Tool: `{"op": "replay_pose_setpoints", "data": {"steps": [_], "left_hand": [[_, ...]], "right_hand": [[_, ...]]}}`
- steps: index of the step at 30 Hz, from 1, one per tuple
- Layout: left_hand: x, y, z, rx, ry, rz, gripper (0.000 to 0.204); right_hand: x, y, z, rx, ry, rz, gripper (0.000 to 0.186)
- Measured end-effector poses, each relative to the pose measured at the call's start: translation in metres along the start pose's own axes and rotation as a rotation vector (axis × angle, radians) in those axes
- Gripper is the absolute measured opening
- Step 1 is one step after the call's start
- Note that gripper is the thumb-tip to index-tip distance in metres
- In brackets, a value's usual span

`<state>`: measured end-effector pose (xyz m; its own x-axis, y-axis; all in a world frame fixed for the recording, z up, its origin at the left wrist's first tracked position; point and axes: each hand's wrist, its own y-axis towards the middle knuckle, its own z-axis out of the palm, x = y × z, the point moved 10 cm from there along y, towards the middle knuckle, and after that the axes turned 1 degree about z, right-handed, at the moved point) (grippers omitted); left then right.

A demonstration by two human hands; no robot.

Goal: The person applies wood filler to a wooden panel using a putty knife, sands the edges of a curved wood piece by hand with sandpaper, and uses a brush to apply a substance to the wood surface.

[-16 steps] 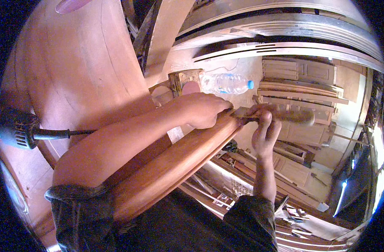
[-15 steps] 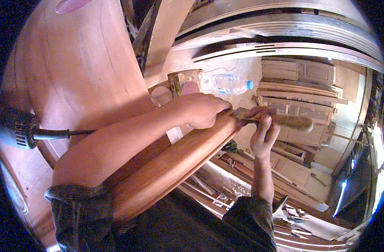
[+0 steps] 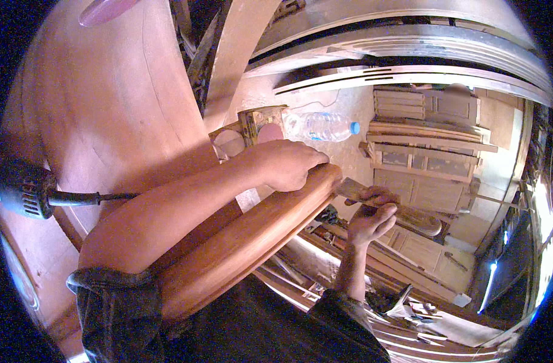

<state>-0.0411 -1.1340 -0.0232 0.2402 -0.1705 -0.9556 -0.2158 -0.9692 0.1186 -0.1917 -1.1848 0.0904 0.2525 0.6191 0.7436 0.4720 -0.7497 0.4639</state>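
Note:
A long reddish-brown wooden piece [image 3: 252, 233] with a moulded edge slants from my body toward the upper right. My left hand [image 3: 291, 166] is closed over its far end, knuckles up, with the fingertips hidden. Just off that end, my right hand [image 3: 373, 215] grips a chisel [image 3: 425, 222], a flat-bladed tool with a rounded wooden handle. Its blade points back at the wood, and the blade's tip is at or close to the end face; contact is hard to judge.
Left of my arm is a broad wooden panel [image 3: 107, 91] with a black corded power tool [image 3: 31, 190]. Beyond my left hand lie a clear bottle [image 3: 328, 127] with a blue cap and pinkish discs [image 3: 269, 133]. Stacked boards [image 3: 428, 136] and door panels lean at the right.
My right hand and the chisel have moved down and slightly left, from over the wood's end to just beyond it. My left hand stays at the same end.

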Motion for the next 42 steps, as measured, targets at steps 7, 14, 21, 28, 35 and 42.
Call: {"op": "replay_pose_setpoints", "data": {"steps": [7, 14, 21, 28, 35, 42], "left_hand": [[0.007, 0.0, 0.002, -0.057, -0.061, 0.042, 0.053], [0.003, -0.002, 0.0, -0.004, -0.047, -0.016, 0.055], [0.009, 0.0, 0.004, -0.046, -0.047, -0.005, 0.057], [0.002, -0.005, -0.001, 0.019, -0.017, -0.044, 0.055], [0.003, -0.002, -0.001, -0.028, -0.008, 0.013, 0.057], [0.006, 0.001, 0.003, -0.062, 0.001, 0.054, 0.057]], "right_hand": [[0.008, 0.01, 0.04, 0.108, -0.01, 0.003, 0.041], [0.022, 0.002, 0.03, 0.059, -0.116, -0.043, 0.039], [0.015, 0.004, 0.032, 0.049, -0.122, -0.08, 0.041], [0.023, -0.002, 0.023, 0.052, -0.167, -0.051, 0.038], [0.023, -0.001, 0.026, 0.041, -0.15, -0.107, 0.037], [0.033, 0.004, 0.033, 0.074, 0.01, -0.03, 0.041]]}}
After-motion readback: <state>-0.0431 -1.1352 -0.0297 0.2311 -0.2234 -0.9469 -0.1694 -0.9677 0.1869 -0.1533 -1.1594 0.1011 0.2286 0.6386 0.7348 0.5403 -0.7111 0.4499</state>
